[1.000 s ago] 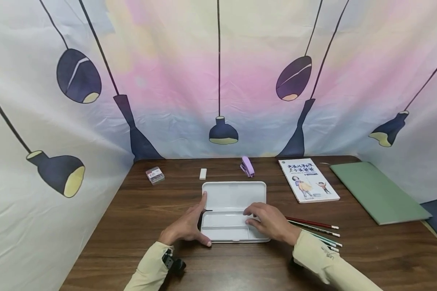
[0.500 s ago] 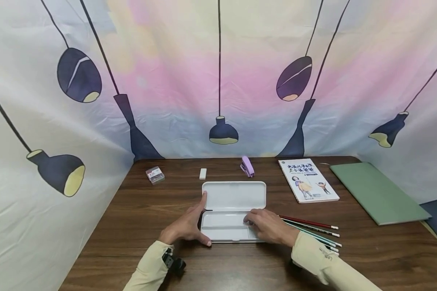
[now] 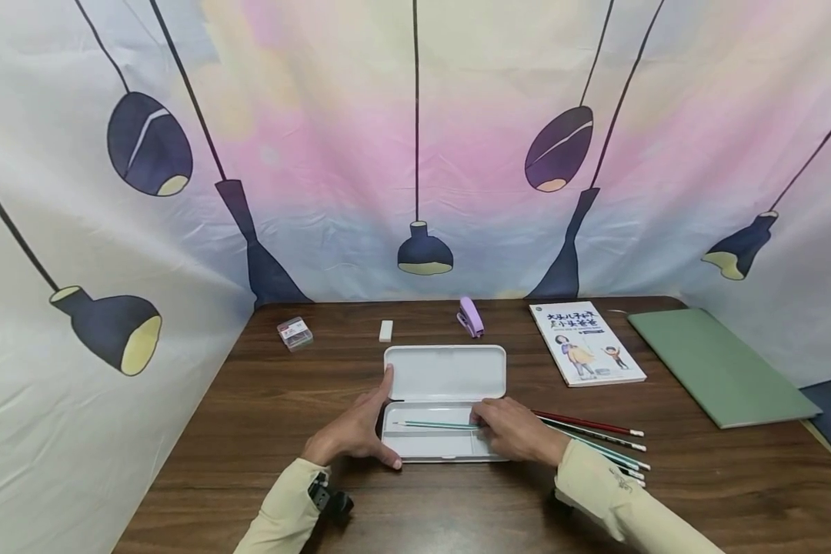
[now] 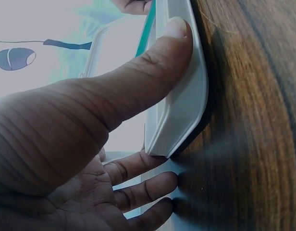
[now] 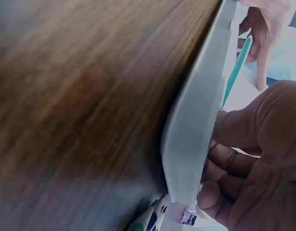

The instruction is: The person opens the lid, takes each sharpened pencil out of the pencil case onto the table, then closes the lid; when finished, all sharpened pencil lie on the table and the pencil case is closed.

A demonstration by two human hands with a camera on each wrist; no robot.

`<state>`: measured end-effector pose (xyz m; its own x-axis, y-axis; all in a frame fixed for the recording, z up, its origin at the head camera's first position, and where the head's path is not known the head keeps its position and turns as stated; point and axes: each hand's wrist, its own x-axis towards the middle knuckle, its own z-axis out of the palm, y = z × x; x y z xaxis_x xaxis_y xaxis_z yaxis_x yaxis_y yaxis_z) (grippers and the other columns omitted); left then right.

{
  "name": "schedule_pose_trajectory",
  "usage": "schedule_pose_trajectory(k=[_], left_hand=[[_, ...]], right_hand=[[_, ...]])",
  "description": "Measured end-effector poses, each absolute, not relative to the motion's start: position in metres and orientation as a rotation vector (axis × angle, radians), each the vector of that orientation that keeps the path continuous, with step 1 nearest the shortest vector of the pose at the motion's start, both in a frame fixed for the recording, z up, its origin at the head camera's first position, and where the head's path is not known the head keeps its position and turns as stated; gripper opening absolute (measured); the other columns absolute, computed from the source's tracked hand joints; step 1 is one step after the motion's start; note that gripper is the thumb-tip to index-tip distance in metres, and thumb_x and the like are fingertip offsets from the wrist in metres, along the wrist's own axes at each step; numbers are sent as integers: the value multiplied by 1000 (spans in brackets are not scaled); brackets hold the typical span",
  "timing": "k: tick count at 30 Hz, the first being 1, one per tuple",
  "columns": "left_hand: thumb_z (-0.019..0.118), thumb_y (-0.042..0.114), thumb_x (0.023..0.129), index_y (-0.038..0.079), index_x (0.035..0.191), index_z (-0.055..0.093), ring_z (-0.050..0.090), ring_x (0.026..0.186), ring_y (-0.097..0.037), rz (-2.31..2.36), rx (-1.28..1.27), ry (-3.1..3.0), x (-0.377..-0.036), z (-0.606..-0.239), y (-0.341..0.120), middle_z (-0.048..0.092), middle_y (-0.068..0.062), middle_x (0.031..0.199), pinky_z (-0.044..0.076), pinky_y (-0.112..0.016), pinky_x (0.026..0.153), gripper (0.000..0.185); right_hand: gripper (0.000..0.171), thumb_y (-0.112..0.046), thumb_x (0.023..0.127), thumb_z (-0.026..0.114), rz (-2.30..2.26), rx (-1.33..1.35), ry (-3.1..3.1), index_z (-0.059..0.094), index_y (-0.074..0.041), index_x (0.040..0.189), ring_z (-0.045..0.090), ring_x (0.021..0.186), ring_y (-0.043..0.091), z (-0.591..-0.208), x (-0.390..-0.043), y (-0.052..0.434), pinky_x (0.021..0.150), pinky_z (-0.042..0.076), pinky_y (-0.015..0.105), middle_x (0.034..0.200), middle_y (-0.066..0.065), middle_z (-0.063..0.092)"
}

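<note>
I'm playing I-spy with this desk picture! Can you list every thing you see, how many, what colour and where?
pencil case: 1, white, open, table middle
pencil in case: 1, green, upper tray
loose pencils: several, red and green, right of case
stapler: 1, purple, behind case
eraser: 1, white, back
clip box: 1, clear, back left
book: 1, white, back right
folder: 1, green, far right
left hand: steadies case
right hand: touches green pencil; its grip is unclear

The open pencil case (image 3: 445, 404) is flanked closely — the left hand (image 3: 355, 431) at one end, the right hand (image 3: 515, 431) and loose pencils (image 3: 595, 435) at the other; bare table (image 3: 284, 400) is left beyond.
</note>
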<state>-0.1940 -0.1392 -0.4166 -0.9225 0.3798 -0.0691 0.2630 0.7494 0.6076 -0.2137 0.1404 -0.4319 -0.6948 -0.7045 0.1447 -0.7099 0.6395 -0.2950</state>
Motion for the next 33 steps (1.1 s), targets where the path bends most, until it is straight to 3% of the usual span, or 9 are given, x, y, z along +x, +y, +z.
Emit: schedule_pose_trajectory(k=[18,33], left_hand=[[90,32,49,15,147,-4,25,128,-34,937,518,2760,-194,-418,-140,32,-17,140,22,-50,101,136],[90,31,48,13,147,-3,24,129,-35,950,564,2768,-194,-419,-141,26,-20,143,23,-49,102,137]], right_hand=[[8,-11,85,63,840,977,-2727,65,-14,92,48,63,1,-418,-208,159,60,43,23,81,-7,64],[9,-4,83,64,850,774,-2724,63,-12,88,44,59,2,-425,-197,215,54,37,23,72,-7,58]])
